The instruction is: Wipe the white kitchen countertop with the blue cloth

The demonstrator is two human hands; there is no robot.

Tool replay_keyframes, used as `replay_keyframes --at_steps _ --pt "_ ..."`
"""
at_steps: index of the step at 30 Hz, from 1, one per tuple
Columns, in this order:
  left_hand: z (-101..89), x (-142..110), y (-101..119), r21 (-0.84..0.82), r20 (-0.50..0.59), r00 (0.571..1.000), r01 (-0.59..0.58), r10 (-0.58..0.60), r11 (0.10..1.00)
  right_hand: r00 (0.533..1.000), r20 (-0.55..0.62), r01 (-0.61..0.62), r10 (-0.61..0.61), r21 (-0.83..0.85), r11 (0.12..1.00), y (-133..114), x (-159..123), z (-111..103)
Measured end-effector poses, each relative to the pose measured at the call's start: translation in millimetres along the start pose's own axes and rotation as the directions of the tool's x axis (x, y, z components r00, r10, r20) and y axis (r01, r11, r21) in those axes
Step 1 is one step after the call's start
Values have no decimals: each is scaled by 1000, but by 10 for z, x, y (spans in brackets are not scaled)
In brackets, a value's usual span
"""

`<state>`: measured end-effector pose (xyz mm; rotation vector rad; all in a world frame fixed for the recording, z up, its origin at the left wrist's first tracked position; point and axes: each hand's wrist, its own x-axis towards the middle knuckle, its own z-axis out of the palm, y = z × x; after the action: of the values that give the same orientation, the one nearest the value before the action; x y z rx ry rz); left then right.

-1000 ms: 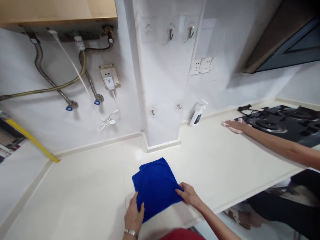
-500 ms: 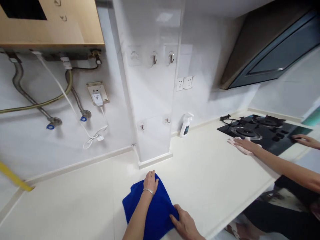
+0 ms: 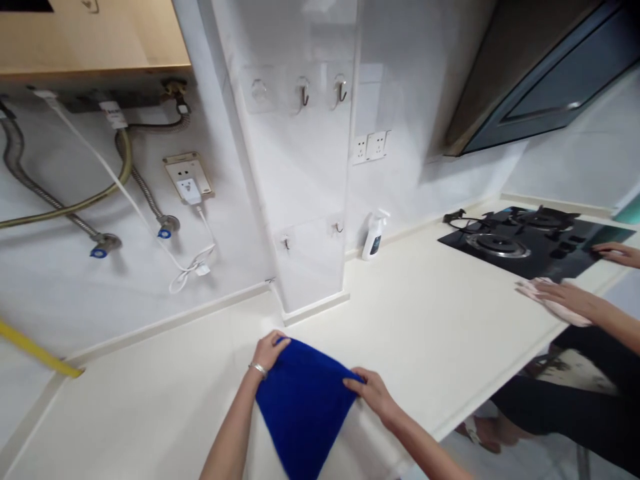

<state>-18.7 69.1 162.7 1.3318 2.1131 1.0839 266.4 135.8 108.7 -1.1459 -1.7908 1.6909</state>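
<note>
A blue cloth is stretched between my two hands above the pale countertop. My left hand, with a silver bracelet at the wrist, pinches its upper left corner. At the right corner, my right hand grips the cloth between thumb and fingers. The lower part of the cloth hangs down to a point toward the bottom of the view. Beyond my hands, the foot of a white wall column stands at the back of the counter.
A white spray bottle stands against the wall. To the right, a co-worker presses a pale pink cloth on the counter near the black gas hob. A range hood juts out above. A yellow pipe enters the counter at left.
My left hand has gone from lying flat on the cloth to pinching its corner. The cloth is now lifted and pulled taut. The co-worker's pink cloth has moved right, toward the counter's front edge.
</note>
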Motion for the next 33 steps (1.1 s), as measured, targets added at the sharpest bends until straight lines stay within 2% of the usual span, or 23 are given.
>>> replay_keyframes --at_steps 3,6,8,10,12,13,15,17,20,22,24,27,30,33 --pt "-516 -63 113 -105 -201 979 -38 16 994 996 -7 94 -94 43 995 -431 140 5" --pt "-921 -162 284 -172 -359 933 -107 38 979 962 -52 271 -269 36 962 -935 167 25" --pt "-1094 -300 379 -202 -430 902 -150 50 968 902 -60 426 -427 -31 904 -1188 110 29" --pt "-1176 -512 412 -230 -449 891 -187 66 955 821 -9 567 -571 -117 816 -1287 17 18" --pt "-1158 -792 354 -264 -401 912 -205 86 943 766 115 642 -633 -190 742 -1210 -96 -9" --pt "-1109 -951 292 -277 -352 931 -200 95 940 756 192 654 -625 -226 722 -1114 -158 -28" --pt "-936 -1292 119 -268 -223 970 -155 95 951 765 334 641 -551 -307 703 -851 -296 -78" --pt "-698 -1633 -75 -215 -86 996 -53 36 975 778 438 612 -451 -365 702 -565 -442 -141" --pt "-373 -2042 -293 -163 107 989 116 -100 980 762 557 573 -331 -341 745 -265 -608 -241" --pt "-278 -2163 -346 -129 151 976 176 -156 976 754 580 561 -308 -325 761 -211 -616 -290" --pt "-305 -2113 -324 -96 98 977 196 -187 976 782 528 562 -332 -368 740 -275 -512 -303" --pt "-492 -1734 -198 -172 -95 972 196 -214 965 840 361 537 -405 -449 714 -546 -199 -240" --pt "-711 -1189 -9 -336 -347 920 62 -184 940 860 170 507 -481 -389 769 -946 135 -114" --pt "-884 -783 204 -375 -479 871 -92 -108 922 877 37 475 -478 -204 856 -1317 331 -25"
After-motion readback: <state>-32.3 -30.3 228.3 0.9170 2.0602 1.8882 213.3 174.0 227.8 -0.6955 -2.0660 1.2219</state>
